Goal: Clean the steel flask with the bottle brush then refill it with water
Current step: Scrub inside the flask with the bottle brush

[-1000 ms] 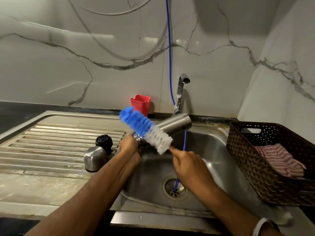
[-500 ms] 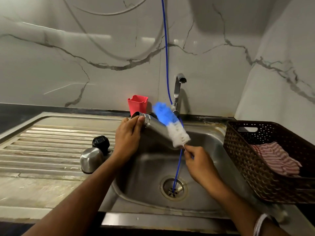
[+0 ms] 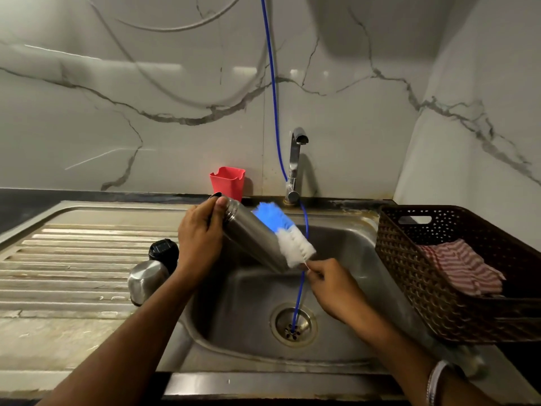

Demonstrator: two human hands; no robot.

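Note:
My left hand (image 3: 199, 235) grips the steel flask (image 3: 251, 238) near its open mouth, holding it tilted over the sink with the mouth up-left and the base down-right. The bottle brush (image 3: 285, 232), blue at its tip and white lower down, lies against the flask's outer right side. My right hand (image 3: 330, 285) pinches the brush's thin handle just below the white bristles. The flask's steel cup (image 3: 146, 281) and black stopper (image 3: 163, 251) stand on the drainboard beside my left wrist.
The steel sink (image 3: 345, 244) has a drain (image 3: 293, 323) with a thin blue hose (image 3: 273, 92) running down into it. The tap (image 3: 295, 162) stands behind, no water running. A red cup (image 3: 227, 183) sits by the wall. A brown basket (image 3: 409, 268) holding striped cloth sits on the right.
The flask was swung round from mouth-toward-me to mouth up-left, and the brush moved from crossing its mouth end to lying along its right side. Both hands shifted slightly.

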